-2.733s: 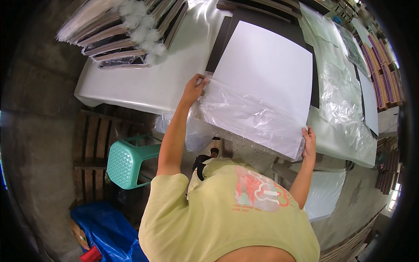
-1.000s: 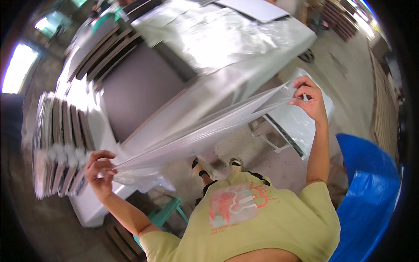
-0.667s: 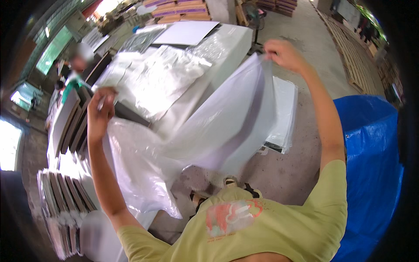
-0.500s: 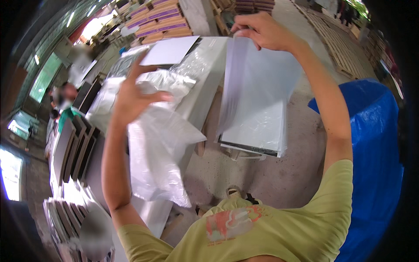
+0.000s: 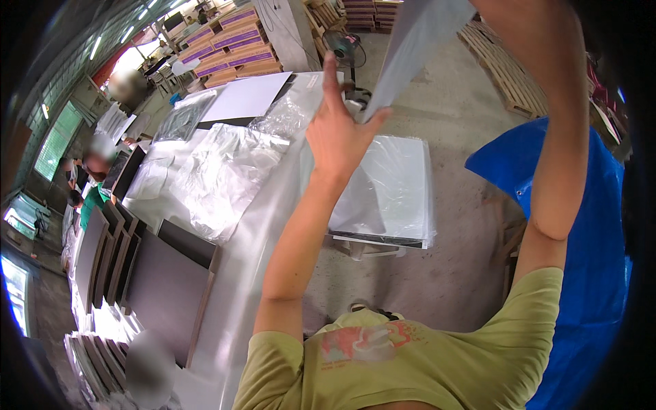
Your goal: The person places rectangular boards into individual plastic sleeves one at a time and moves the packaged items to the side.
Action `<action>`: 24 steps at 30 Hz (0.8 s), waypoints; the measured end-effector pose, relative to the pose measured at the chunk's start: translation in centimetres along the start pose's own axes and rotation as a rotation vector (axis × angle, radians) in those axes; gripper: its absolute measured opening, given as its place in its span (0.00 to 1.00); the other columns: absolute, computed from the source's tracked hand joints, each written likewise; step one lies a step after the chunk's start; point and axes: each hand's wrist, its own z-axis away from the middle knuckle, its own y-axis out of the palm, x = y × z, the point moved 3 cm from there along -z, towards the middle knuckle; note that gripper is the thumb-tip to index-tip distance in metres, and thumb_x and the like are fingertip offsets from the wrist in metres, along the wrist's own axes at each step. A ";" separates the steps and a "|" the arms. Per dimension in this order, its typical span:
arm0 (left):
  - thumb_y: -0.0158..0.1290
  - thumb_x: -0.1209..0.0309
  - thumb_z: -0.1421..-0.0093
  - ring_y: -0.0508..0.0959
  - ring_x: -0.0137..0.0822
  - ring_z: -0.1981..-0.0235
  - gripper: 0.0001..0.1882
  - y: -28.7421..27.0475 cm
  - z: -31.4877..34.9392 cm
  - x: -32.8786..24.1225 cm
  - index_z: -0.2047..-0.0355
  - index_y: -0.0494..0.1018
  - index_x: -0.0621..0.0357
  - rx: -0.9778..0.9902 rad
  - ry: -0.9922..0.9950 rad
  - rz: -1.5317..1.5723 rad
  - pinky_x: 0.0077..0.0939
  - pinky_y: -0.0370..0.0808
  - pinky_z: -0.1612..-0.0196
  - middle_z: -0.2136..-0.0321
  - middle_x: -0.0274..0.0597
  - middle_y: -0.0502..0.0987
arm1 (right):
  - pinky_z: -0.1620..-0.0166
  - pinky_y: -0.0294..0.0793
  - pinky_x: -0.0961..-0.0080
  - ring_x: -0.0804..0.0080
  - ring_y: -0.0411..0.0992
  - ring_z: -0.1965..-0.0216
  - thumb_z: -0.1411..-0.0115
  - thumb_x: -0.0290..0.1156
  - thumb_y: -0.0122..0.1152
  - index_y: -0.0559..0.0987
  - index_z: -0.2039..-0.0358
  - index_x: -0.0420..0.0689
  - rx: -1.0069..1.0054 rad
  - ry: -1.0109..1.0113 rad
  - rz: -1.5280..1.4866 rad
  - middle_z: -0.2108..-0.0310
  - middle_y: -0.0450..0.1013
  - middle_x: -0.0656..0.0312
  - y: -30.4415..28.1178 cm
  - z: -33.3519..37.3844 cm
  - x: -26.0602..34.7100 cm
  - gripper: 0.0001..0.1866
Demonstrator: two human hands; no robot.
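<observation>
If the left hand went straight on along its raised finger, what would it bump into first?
Probably the standing fan: the left hand points that way in the picture, though depth is unclear and it might pass above.

"What sort of place is this?"
"A large indoor workshop, by the look of it: strip lights [image 5: 96,46] at ten o'clock, a bare concrete floor [image 5: 437,277] at five."
"What else shows it?"
"Stacked cartons [image 5: 232,44] at eleven, a slatted wooden pallet [image 5: 503,68] at two, and a long work table [image 5: 236,287] spread with dark panels [image 5: 162,277] at eight."
"Anyone about?"
"Yes, people [image 5: 91,206] at nine, near the table."
</observation>
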 end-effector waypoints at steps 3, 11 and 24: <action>0.59 0.62 0.55 0.72 0.36 0.79 0.32 -1.0 1.1 3.0 0.50 0.60 0.53 -0.003 0.395 -0.282 0.28 0.70 0.78 0.74 0.40 0.74 | 0.80 0.57 0.81 0.77 0.57 0.84 0.54 0.25 0.54 0.63 0.84 0.39 0.370 0.288 -0.115 0.85 0.58 0.64 -1.8 1.9 -3.5 0.10; 0.49 0.75 0.54 0.67 0.30 0.76 0.24 -0.7 1.8 1.8 0.53 0.67 0.49 0.216 0.765 -0.492 0.21 0.70 0.81 0.81 0.30 0.68 | 0.62 0.62 0.79 0.77 0.66 0.63 0.55 0.33 0.60 0.68 0.66 0.44 0.749 0.429 -0.574 0.65 0.66 0.63 -5.3 8.7 -10.1 0.17; 0.54 0.68 0.52 0.73 0.34 0.77 0.09 -5.7 -2.3 -0.1 0.70 0.70 0.55 -0.012 0.616 -0.417 0.25 0.71 0.78 0.80 0.34 0.72 | 0.63 0.68 0.65 0.57 0.71 0.67 0.51 0.27 0.48 0.71 0.55 0.50 1.039 0.422 -0.053 0.71 0.73 0.57 7.2 22.4 -4.7 0.19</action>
